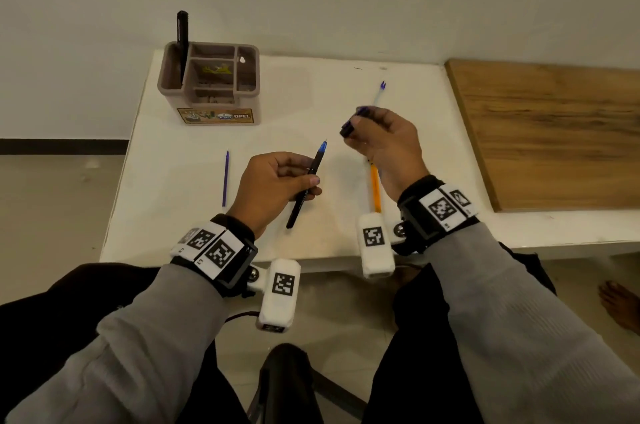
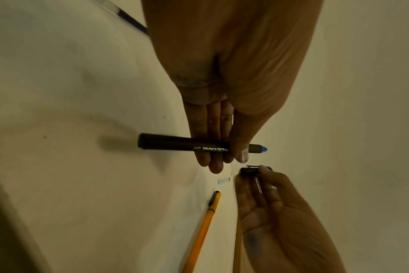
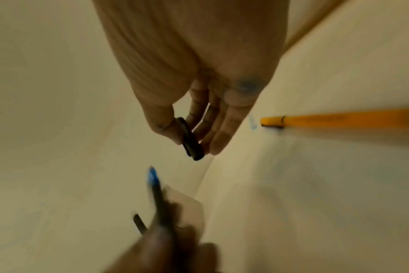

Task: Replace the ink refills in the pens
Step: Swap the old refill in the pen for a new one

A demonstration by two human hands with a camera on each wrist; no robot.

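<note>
My left hand (image 1: 277, 177) grips a black pen (image 1: 306, 186) around its middle, its blue tip pointing up and away; the wrist view shows the same black pen (image 2: 187, 145) crossing the fingers. A short way to the right, my right hand (image 1: 377, 139) pinches the pen's black cap (image 1: 348, 127) between thumb and fingers, and that cap (image 3: 190, 140) is apart from the pen's tip (image 3: 153, 176). A purple refill (image 1: 225, 177) lies on the white table (image 1: 311, 104) left of my left hand. A clear refill (image 1: 379, 92) lies beyond my right hand.
An orange pen (image 1: 375, 189) lies on the table under my right wrist. A brown desk organiser (image 1: 211, 84) holding a black pen (image 1: 182, 38) stands at the back left. A wooden board (image 1: 554, 132) covers the right side. The table's front edge runs just before my wrists.
</note>
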